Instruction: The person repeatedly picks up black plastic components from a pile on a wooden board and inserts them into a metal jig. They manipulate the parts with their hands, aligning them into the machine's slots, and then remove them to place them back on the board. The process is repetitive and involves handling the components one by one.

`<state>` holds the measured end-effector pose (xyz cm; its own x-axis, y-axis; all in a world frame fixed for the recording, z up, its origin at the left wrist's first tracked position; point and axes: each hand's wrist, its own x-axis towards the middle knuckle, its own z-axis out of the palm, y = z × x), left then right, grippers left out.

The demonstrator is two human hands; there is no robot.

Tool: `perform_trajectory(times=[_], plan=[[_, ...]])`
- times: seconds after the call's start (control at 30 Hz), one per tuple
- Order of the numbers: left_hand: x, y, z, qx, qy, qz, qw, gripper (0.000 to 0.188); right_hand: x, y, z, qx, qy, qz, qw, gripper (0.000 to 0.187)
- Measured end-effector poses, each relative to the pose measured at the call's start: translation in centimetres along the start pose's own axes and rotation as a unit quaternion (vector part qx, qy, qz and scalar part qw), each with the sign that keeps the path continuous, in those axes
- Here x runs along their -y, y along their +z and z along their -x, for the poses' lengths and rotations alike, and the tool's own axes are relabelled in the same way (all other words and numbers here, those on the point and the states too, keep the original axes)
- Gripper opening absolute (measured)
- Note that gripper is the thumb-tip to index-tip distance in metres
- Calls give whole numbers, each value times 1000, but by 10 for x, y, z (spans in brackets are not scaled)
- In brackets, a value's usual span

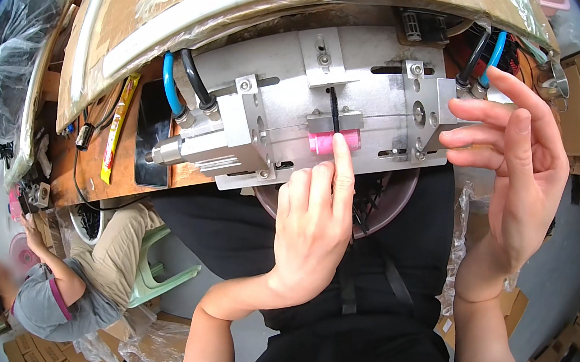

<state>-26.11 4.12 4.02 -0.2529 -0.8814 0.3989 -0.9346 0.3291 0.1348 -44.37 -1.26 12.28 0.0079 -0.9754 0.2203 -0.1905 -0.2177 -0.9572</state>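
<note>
My left hand (313, 231) reaches over the metal fixture (380, 94) with its index finger stretched out, the tip touching a bright pink piece (320, 143). The other fingers are loosely bent, and no object shows in them. A thin black rod (334, 107) runs from a centre bracket (324, 62) down to the pink piece, its lower end close to my fingertip. The pink piece sits against a small metal block (319, 121). My right hand (525, 152) is raised beside the fixture's right metal block (425, 114), fingers spread and holding nothing.
Blue hoses (172, 80) and black hoses join both side blocks. A phone (155, 132) and a yellow packet (120, 124) lie on the wooden bench at left. Below the fixture, a basin (403, 202) holds black pieces. A co-worker (62, 298) sits at lower left.
</note>
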Motion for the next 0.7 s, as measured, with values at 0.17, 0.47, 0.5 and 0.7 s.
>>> perform_trajectory(times=[0.17,0.47,0.5,0.7], plan=[[-5,-5,0,43,-37,22,998,67,-4,-1,4,-14,24,-22,999,44],[26,-61,-32,79,49,113,989,73,20,4,-43,-24,-85,-32,996,24],[41,-70,-50,32,64,96,993,68,24,7,-62,-15,-111,15,994,22],[135,-54,-255,-136,25,-31,990,21,30,50,-240,77,-368,405,834,15]])
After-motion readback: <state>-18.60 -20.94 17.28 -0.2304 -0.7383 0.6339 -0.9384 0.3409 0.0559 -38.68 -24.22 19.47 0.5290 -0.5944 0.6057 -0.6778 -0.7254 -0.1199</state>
